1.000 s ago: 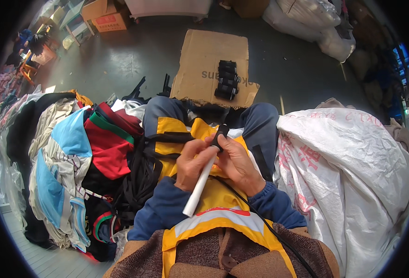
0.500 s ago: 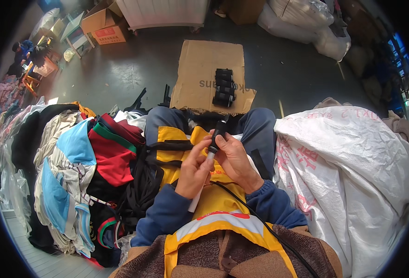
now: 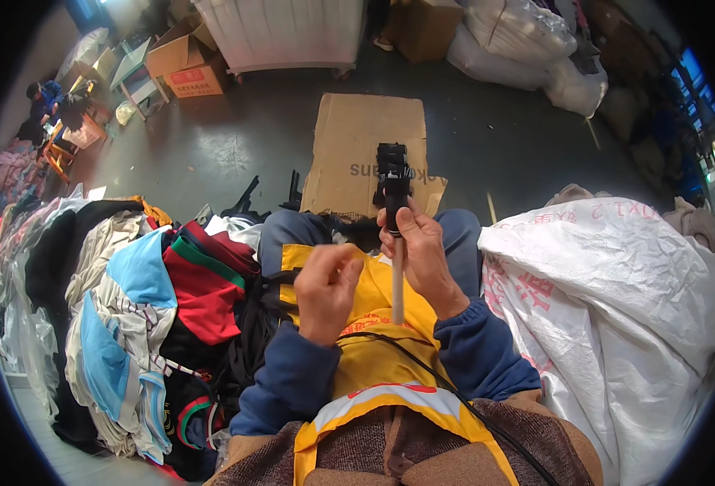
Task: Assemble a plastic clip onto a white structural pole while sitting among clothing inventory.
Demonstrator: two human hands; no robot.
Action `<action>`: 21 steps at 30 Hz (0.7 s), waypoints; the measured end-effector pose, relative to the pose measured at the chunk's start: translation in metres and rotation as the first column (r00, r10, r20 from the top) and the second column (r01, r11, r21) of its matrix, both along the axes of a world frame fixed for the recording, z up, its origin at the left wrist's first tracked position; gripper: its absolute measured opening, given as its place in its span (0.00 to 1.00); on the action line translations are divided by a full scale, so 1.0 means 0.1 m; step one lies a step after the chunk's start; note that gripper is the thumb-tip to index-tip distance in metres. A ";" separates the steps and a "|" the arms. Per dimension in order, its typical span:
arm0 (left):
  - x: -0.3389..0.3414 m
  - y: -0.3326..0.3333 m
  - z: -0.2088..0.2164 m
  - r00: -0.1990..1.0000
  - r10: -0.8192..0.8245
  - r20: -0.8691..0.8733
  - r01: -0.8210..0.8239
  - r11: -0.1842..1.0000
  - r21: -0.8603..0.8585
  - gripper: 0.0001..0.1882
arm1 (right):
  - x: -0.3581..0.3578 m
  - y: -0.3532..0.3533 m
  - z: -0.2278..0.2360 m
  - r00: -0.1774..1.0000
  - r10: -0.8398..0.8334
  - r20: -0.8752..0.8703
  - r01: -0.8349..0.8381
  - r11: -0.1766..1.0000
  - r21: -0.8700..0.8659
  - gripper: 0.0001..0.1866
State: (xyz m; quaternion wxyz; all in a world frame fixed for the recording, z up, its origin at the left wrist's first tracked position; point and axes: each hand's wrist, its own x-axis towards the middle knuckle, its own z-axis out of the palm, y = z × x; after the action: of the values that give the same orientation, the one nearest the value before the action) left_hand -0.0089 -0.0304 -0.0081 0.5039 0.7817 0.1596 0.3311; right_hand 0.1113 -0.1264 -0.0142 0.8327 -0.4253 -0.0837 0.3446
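My right hand (image 3: 422, 247) is closed around a black cylinder-shaped piece at the end of a straight pale rod (image 3: 397, 279). The rod points down toward my body. A black, squarish top (image 3: 395, 194) of the held piece rises above my fingers. Beyond it lie several black ribbed cylinders (image 3: 392, 152) on a flat cardboard sheet (image 3: 345, 154), partly hidden by the held piece. My left hand (image 3: 325, 287) is raised over the yellow apron (image 3: 373, 312), its fingers curled in and slightly blurred. It is apart from the rod, and nothing shows in it.
Folded clothes (image 3: 203, 283) are heaped at my left. A large white woven sack (image 3: 600, 300) fills the right side. A black cable (image 3: 446, 389) crosses the apron. Farther off stand a white bin (image 3: 284, 36), an open carton (image 3: 187, 65) and stuffed white bags (image 3: 519, 40). Someone sits at far left.
My left hand has let go of the pale rod and moved left. My right hand has moved slightly up and away with the black piece, now more upright in view.
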 end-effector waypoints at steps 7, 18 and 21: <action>0.13 -0.03 0.00 0.979 -0.195 0.052 0.158 0.579 -0.800 0.11 | -0.51 -0.03 0.06 0.833 0.311 0.458 -0.185 0.936 -0.299 0.28; 0.31 0.74 0.01 0.970 0.121 0.210 0.065 0.703 -0.709 0.23 | -0.76 -0.03 -0.01 0.811 0.318 0.491 -0.139 0.920 -0.367 0.26; 0.31 0.80 0.13 0.974 0.152 0.166 0.031 0.642 -0.766 0.16 | -0.56 -0.06 -0.11 0.934 0.289 0.209 -0.215 0.924 -0.315 0.19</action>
State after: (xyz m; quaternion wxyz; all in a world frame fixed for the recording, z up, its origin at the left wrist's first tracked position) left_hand 0.0224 0.0498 0.0052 0.7891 0.4493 0.2551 0.3322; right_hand 0.0550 -0.1323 -0.0254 0.6930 -0.5674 -0.1920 0.4012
